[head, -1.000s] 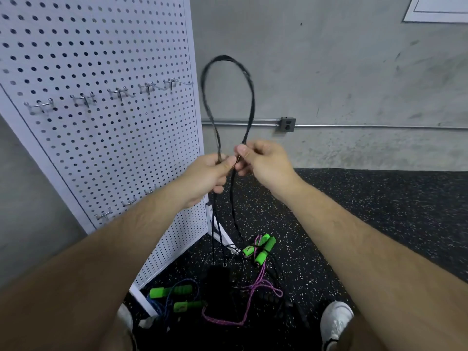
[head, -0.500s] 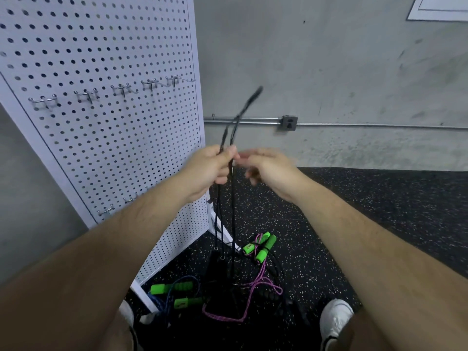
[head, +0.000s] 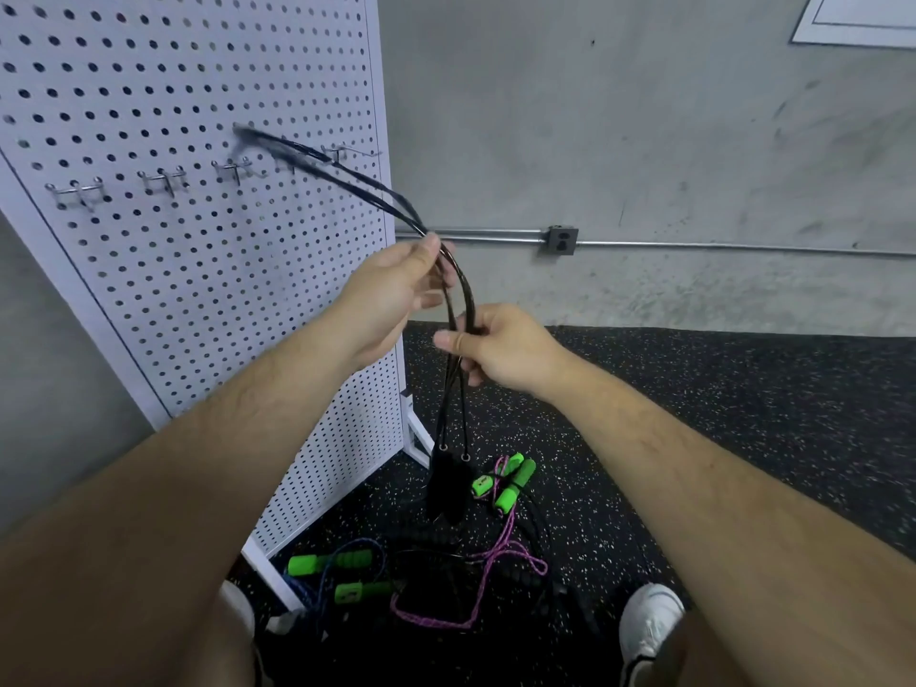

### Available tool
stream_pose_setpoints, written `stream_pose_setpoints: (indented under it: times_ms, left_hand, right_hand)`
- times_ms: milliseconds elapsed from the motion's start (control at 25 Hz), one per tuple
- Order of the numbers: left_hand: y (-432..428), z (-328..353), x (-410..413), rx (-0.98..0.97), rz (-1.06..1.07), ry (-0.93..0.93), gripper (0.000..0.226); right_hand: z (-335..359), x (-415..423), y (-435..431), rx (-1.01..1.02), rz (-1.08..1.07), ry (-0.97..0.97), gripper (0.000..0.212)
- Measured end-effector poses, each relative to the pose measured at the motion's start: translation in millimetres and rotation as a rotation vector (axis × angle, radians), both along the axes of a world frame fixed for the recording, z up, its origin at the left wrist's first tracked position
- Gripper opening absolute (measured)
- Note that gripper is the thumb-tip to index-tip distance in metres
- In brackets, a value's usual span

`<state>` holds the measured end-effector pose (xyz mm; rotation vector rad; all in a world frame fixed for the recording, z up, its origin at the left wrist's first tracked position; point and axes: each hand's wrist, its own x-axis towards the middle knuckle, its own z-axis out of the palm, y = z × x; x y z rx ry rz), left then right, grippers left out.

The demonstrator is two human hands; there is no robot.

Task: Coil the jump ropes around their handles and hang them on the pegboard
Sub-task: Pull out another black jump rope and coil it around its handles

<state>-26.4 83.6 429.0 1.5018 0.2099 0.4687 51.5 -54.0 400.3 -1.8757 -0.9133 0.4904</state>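
While left hand [head: 391,297] pinches the rope [head: 446,480], right hand [head: 503,352] grips lower.

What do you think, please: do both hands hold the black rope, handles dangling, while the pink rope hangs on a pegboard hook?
Not quite: the head view shows the pink rope lying on the floor, not on a hook. Left hand and right hand do hold the black rope, handles dangling.

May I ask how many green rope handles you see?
4, all on the floor: handle one and handle two by the pegboard foot, handle three and handle four right of the hanging black handles. More may lie hidden.
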Motion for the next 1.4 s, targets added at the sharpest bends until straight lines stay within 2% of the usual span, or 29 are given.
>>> stream_pose_setpoints:
  times_ms: [80,160,240,360,400,480,600,680,840,920,1040,1160,1280,1400]
  left_hand:
    - [-6,-8,-10,0.129,-0.129,0.141,0.037]
    - [-16,-16,-19,0.127,-0.281,0.2,0.049]
    - [-21,-24,-23,0.148,-0.331,0.231,0.056]
    - [-20,-40,-25,0.466,-0.224,0.315,0.028]
    - [-20,-43,-24,0.489,-0.185,0.324,0.023]
    - [-22,-38,-25,0.452,-0.127,0.311,0.023]
    - [-21,-15,-22,0.391,-0.014,0.224,0.023]
    - [-17,-3,-17,0.365,0.073,0.173,0.025]
    - [-18,1,-10,0.372,0.099,0.153,0.028]
    - [-20,2,-7,0.307,0.086,0.136,0.028]
    - [-18,3,-7,0.14,0.04,0.114,0.027]
    - [-11,3,-9,0.052,0.02,0.107,0.027]
    - [-6,1,-12,0.101,0.02,0.115,0.027]
    - [-1,-4,-16,0.347,0.045,0.181,0.025]
  right_hand:
    - [8,5,2,0.101,-0.024,0.041,0.01]
    - [17,8,2,0.169,-0.05,0.078,0.011]
    - [23,12,1,0.232,-0.087,0.129,0.016]
    - [29,17,0,0.328,-0.139,0.163,0.031]
    - [29,19,0,0.356,-0.137,0.174,0.035]
    - [26,21,-3,0.372,-0.068,0.194,0.037]
    - [14,17,-11,0.21,0.067,0.159,0.033]
    - [8,12,-16,0.122,0.069,0.15,0.033]
    - [0,7,-13,0.147,-0.021,0.155,0.038]
    - [-5,5,-11,0.118,-0.035,0.125,0.032]
    - [-10,-3,-4,0.144,-0.036,0.086,0.011]
    - [-9,-10,3,0.203,-0.041,0.104,0.005]
    - [-8,-12,8,0.187,-0.022,0.1,0.003]
    - [-4,-11,9,0.128,0.01,0.049,0.02]
